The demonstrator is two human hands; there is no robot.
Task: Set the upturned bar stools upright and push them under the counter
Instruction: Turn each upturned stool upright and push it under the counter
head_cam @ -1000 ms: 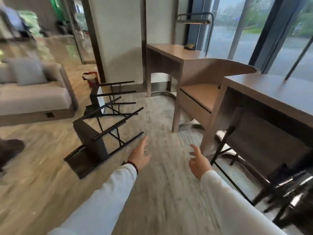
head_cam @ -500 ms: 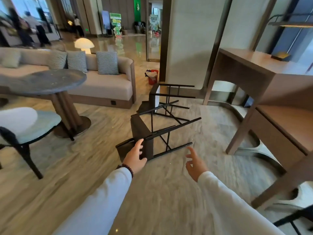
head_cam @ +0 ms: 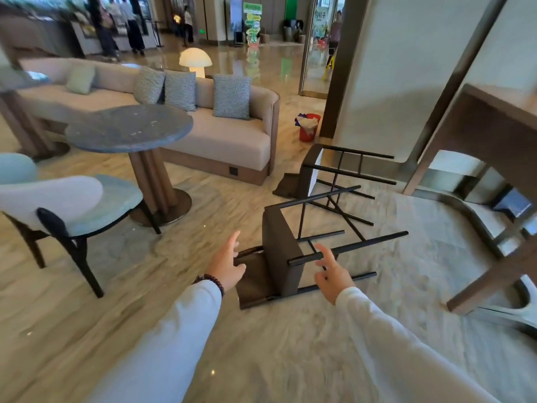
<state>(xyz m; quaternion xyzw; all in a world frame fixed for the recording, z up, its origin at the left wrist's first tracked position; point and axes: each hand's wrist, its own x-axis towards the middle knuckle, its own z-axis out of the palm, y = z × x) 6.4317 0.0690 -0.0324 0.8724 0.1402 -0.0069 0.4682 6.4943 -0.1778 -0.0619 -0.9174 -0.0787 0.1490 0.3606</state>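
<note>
On the floor at twelve o'clock lies the near stool; left hand and right hand reach for it, spread, empty. Next: grip, tip upright.

No text can be read: the print on the green standing sign and the glass door is too blurred
</note>
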